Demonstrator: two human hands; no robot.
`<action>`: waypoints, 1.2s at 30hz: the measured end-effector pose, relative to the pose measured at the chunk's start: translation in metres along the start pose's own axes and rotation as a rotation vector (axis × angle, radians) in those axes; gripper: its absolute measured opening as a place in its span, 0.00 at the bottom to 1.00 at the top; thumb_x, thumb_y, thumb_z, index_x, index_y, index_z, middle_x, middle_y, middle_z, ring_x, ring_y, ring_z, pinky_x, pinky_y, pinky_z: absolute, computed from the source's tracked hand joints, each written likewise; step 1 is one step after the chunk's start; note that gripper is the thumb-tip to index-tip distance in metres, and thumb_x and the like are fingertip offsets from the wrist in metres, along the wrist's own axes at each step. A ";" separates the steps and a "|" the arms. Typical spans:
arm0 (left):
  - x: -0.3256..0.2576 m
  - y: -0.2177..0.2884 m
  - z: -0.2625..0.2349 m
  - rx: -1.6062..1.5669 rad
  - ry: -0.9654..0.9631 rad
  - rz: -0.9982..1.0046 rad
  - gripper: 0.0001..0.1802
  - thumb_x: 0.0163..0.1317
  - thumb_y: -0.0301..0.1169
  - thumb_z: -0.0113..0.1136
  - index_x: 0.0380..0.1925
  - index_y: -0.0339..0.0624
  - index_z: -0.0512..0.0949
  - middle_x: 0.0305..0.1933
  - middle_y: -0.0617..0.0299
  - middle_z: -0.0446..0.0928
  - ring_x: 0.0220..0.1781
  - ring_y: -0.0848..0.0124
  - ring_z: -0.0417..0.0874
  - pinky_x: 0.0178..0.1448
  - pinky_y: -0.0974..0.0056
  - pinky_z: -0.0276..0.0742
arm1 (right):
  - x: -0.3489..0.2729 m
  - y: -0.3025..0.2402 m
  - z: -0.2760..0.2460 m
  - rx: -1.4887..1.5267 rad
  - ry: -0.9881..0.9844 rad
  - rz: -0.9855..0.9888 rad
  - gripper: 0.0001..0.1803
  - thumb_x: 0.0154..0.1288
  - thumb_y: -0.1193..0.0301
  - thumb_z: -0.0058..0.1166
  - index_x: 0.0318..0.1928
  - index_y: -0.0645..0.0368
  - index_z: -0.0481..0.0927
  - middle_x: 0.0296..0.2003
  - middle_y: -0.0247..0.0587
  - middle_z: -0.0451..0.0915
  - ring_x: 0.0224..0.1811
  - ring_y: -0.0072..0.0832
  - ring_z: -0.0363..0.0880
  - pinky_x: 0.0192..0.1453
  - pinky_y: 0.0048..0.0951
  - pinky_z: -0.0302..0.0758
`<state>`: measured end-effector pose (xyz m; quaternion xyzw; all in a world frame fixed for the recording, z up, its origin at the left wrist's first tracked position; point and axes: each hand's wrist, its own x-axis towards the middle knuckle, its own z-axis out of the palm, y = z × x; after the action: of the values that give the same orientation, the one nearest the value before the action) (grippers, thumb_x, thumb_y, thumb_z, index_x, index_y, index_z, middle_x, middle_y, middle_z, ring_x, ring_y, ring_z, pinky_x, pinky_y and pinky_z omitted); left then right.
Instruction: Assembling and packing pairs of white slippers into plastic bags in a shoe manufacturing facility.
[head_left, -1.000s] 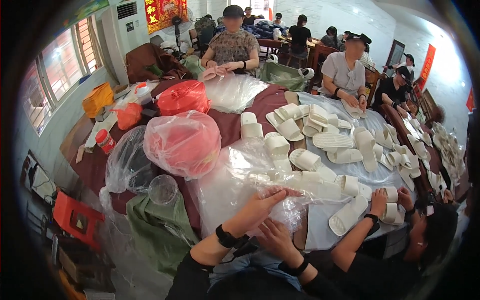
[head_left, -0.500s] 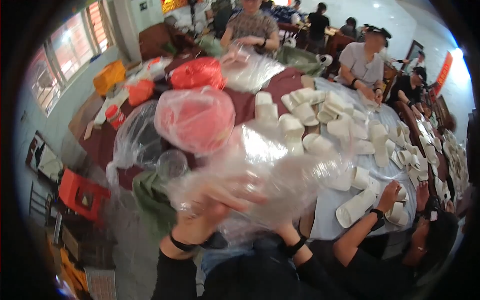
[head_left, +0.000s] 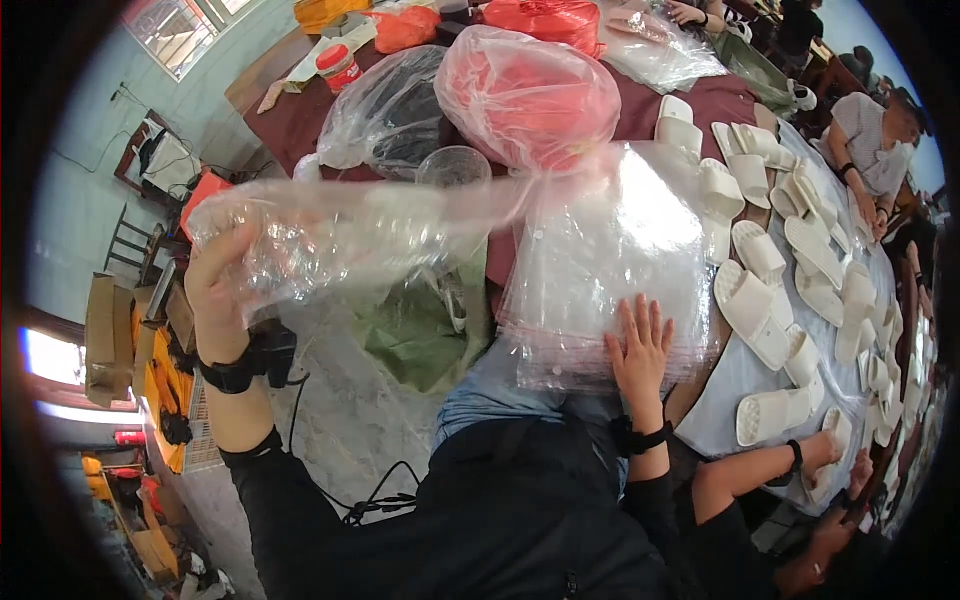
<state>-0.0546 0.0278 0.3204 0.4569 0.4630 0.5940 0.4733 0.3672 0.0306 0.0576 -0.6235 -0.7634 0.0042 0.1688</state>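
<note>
My left hand (head_left: 222,268) is out to the left, its fingers closed round a crumpled clear plastic bag (head_left: 345,240). The bag stretches across in front of me toward a stack of flat clear plastic bags (head_left: 590,260), blurred by motion. On the stack's near right part lies my right hand (head_left: 642,348), palm down with fingers spread. White slide slippers (head_left: 750,312) cover the table to the right of the stack. Whether the held bag still touches the stack is hard to tell.
Beyond the stack are a pink-filled clear bag (head_left: 530,100), a clear plastic tub (head_left: 455,172), a dark-filled bag (head_left: 390,115) and a red-lidded jar (head_left: 338,67). A green sack (head_left: 425,335) hangs below the table edge. A co-worker's arm (head_left: 750,475) reaches in at lower right; another person (head_left: 868,150) sits beyond.
My left hand has swung left, drawing the bag out lengthwise. My right hand now rests flat on the stack. The view has turned downward and to the left.
</note>
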 end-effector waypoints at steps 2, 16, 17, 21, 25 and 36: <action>0.003 0.004 -0.021 0.040 -0.098 -0.067 0.15 0.59 0.32 0.53 0.41 0.31 0.77 0.39 0.51 0.80 0.39 0.63 0.82 0.45 0.63 0.77 | 0.000 -0.002 -0.007 -0.005 0.014 -0.003 0.29 0.66 0.55 0.47 0.66 0.45 0.64 0.69 0.38 0.57 0.73 0.38 0.49 0.74 0.48 0.38; 0.002 -0.086 -0.051 0.362 -0.228 -0.776 0.16 0.65 0.32 0.50 0.38 0.27 0.80 0.43 0.50 0.82 0.40 0.71 0.80 0.48 0.68 0.72 | 0.010 -0.034 -0.077 -0.036 0.011 -0.078 0.43 0.58 0.51 0.56 0.68 0.60 0.57 0.68 0.47 0.56 0.72 0.50 0.46 0.73 0.53 0.37; -0.004 -0.089 -0.044 0.307 -0.218 -0.756 0.17 0.65 0.33 0.50 0.38 0.27 0.80 0.44 0.49 0.81 0.42 0.70 0.80 0.50 0.68 0.71 | 0.010 -0.044 -0.079 -0.031 0.004 -0.084 0.43 0.58 0.51 0.56 0.68 0.60 0.57 0.68 0.47 0.56 0.72 0.50 0.46 0.73 0.53 0.37; -0.005 -0.094 0.005 0.247 -0.450 -0.640 0.17 0.66 0.34 0.50 0.43 0.28 0.78 0.52 0.51 0.78 0.48 0.71 0.78 0.51 0.68 0.69 | 0.017 -0.090 -0.089 0.741 -0.317 -0.232 0.57 0.44 0.47 0.66 0.69 0.61 0.52 0.67 0.56 0.54 0.71 0.54 0.49 0.71 0.53 0.47; -0.038 -0.119 0.022 0.079 -0.757 -0.619 0.16 0.65 0.34 0.54 0.45 0.31 0.77 0.59 0.52 0.73 0.46 0.74 0.76 0.52 0.68 0.68 | 0.028 -0.125 -0.066 0.618 -0.434 -0.411 0.64 0.36 0.49 0.71 0.70 0.60 0.47 0.68 0.60 0.51 0.68 0.56 0.55 0.66 0.49 0.58; 0.003 -0.218 -0.056 -0.326 -0.606 -0.634 0.19 0.67 0.39 0.48 0.43 0.34 0.78 0.49 0.55 0.79 0.53 0.65 0.78 0.60 0.62 0.69 | 0.015 -0.105 -0.056 0.578 -0.271 -0.036 0.14 0.44 0.81 0.50 0.36 0.56 0.76 0.26 0.45 0.76 0.26 0.45 0.76 0.27 0.40 0.70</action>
<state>-0.0796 0.0514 0.0984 0.3652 0.3213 0.3249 0.8111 0.2795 0.0105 0.1367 -0.5300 -0.7569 0.3011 0.2356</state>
